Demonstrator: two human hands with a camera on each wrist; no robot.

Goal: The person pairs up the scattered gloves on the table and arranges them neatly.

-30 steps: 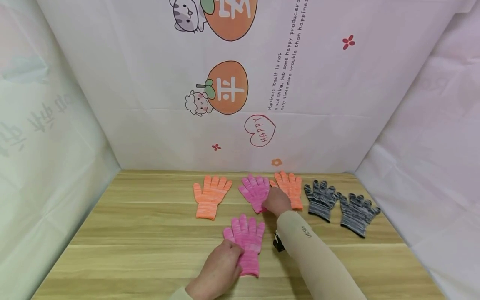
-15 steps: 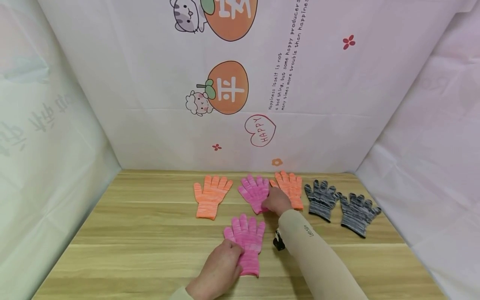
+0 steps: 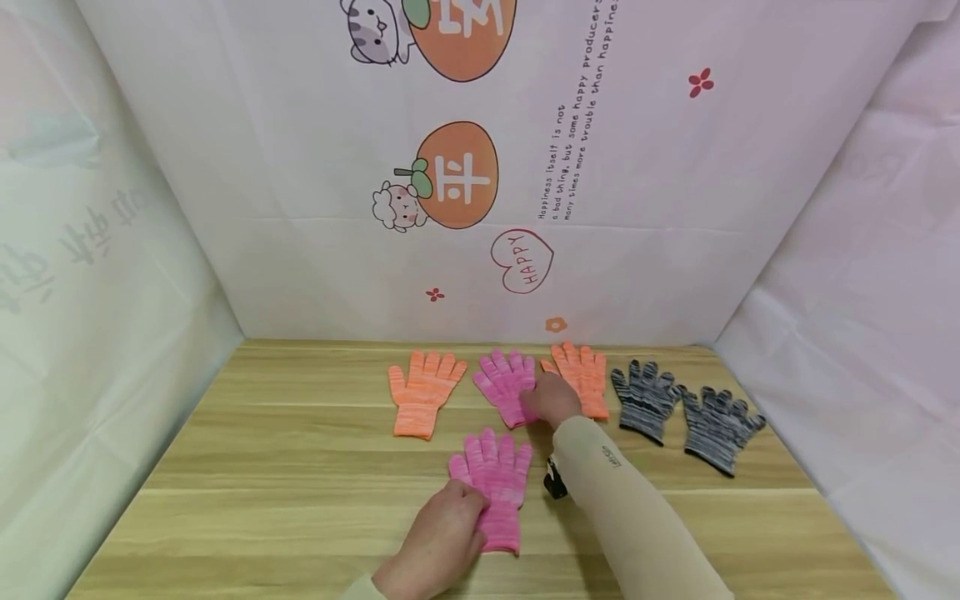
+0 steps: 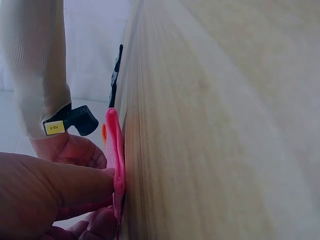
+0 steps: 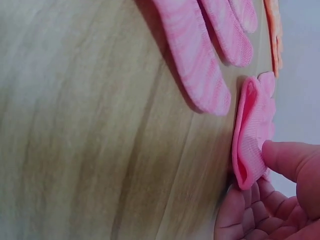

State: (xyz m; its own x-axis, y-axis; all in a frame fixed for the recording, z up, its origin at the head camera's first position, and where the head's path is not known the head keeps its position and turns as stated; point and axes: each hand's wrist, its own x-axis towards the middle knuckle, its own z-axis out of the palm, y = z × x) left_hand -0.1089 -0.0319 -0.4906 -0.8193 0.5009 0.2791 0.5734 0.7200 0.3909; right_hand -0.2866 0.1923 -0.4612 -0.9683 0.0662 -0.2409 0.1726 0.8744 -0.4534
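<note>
Right hand (image 3: 553, 402), bare below a beige sleeve (image 3: 615, 500), is gripping the cuff of the far knitted pink glove (image 3: 504, 382) in the head view. This glove is lying to the hand's left and slightly beyond it, its long axis slanting away from the person and leftward. Bare left hand (image 3: 444, 527) is pinching the left edge of the near knitted pink glove (image 3: 501, 483), whose axis is running almost straight away from the person, cuff closest. One knitted orange glove (image 3: 585, 379) is lying just beyond the right hand; another knitted orange glove (image 3: 423, 396) is lying left of the far pink one.

From the left wrist, the near glove is showing edge-on, lying flat along the pale wooden table (image 4: 200, 125), with thumb and fingers meeting at its edge and leaving little gap.

From the right wrist, the thumb is pressing the far glove's cuff while the fingers are curling beneath; the cuff's mouth is gaping slightly. Whether its underside is touching the table, I cannot tell. The near glove's fingers are ending near that cuff, apart from it. As I judge it, the key relation is this offset: the far glove is sitting beyond the near one, skewed left, with the right hand nearer to it.
</note>
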